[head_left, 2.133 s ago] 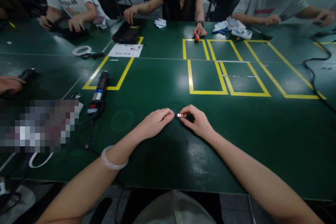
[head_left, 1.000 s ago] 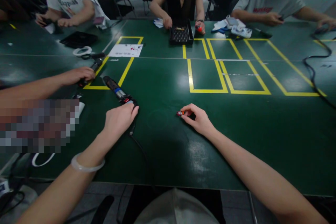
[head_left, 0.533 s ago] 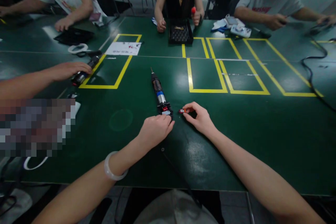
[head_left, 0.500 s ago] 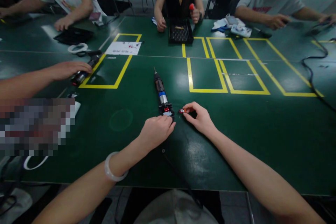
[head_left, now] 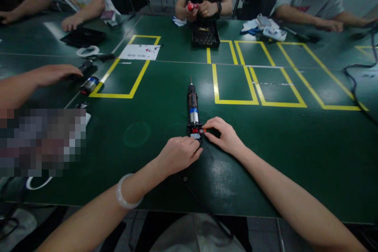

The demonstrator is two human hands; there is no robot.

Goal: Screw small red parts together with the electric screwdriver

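An electric screwdriver [head_left: 193,106] lies on the green table with its thin bit pointing away from me. Its upper casing is off, so the silver and blue motor shows. My left hand [head_left: 180,151] is closed around its rear end, where a red part and a pale part sit. In my right hand [head_left: 223,134], thumb and forefinger pinch a small red-and-orange part [head_left: 203,130] against the screwdriver's right side, by the red part. Whether it is seated there I cannot tell. A pale bangle circles my left wrist.
Yellow tape frames [head_left: 236,102] mark the table [head_left: 280,157]. At left a co-worker's hand [head_left: 63,71] is beside another opened screwdriver [head_left: 90,85]. Across from me a person holds a red object [head_left: 191,6] above a black tray [head_left: 206,43]. A cable runs from my screwdriver toward me.
The screwdriver has swung to the right and points more straight ahead. The small part in my right hand now meets its side. At left, the co-worker's hand has moved left, off the motor.
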